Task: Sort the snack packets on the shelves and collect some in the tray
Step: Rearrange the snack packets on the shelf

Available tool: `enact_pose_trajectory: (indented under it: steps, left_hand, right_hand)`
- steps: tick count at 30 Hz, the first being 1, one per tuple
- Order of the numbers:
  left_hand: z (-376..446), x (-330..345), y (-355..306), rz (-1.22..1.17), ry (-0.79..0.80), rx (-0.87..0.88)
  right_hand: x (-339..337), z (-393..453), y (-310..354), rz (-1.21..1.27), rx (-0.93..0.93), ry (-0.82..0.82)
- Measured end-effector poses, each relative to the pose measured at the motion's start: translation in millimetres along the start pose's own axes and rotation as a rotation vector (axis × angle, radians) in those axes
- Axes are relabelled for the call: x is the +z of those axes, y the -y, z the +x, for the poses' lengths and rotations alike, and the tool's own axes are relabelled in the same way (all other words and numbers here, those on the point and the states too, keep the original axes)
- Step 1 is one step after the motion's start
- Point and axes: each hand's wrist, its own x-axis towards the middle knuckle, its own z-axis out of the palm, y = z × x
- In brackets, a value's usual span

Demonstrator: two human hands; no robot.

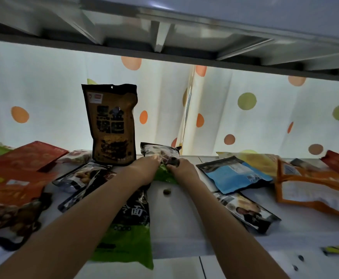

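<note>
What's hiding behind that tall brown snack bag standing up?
Behind the tall brown bag you can see the white curtain with orange and green dots; one green dot peeks out at its top left. Whatever lies straight behind it on the shelf is covered.

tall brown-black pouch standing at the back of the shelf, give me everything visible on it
The tall pouch is a glossy brown stand-up bag with black edges, large dark characters, a small white label top left and a hang hole at the top. It stands upright, sealed as far as shows, at the back of the white shelf against the dotted curtain. Neither hand touches it; the left hand is beside its base.
</note>
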Motion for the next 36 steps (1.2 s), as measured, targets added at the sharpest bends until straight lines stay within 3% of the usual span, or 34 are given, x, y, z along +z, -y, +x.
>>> enact_pose_trajectory:
  steps: [3,8,12,15,18,22,24,28,33,36]
  left_hand:
    - [-10,-10,-10,0.027,-0.016,0.008]
    - [-30,-21,-47,-0.046,-0.214,0.104]
    - [-58,-28,-90,-0.291,-0.383,0.128]
    - [-74,-28,-122,-0.438,-0.389,0.128]
    - [-88,-12,-151,-0.537,-0.352,0.091]
    - [-106,29,-179,-0.433,-0.288,0.071]
    - [-112,45,-184,-0.325,-0.362,0.093]
    - [-125,62,-187,-0.325,-0.512,0.087]
    - [-150,78,-187,-0.380,-0.699,0.150]
    - [-179,76,-198,-0.730,-0.648,0.090]
  right_hand:
    - [-5,-13,3,-0.003,-0.023,-0.048]
    - [-29,-38,5,-0.180,-0.054,-0.094]
    - [-61,-79,-20,-0.386,-0.074,-0.283]
    - [-85,-118,-55,-0.479,-0.041,-0.391]
    - [-96,-154,-90,-0.624,0.071,-0.360]
    - [-96,-180,-106,-0.515,0.188,-0.227]
    - [-101,-185,-103,-0.497,0.143,-0.187]
    - [-111,-196,-92,-0.549,0.077,-0.082]
    - [-105,-237,-86,-0.650,-0.092,-0.243]
    - [-102,-279,-89,-0.166,-0.108,-0.292]
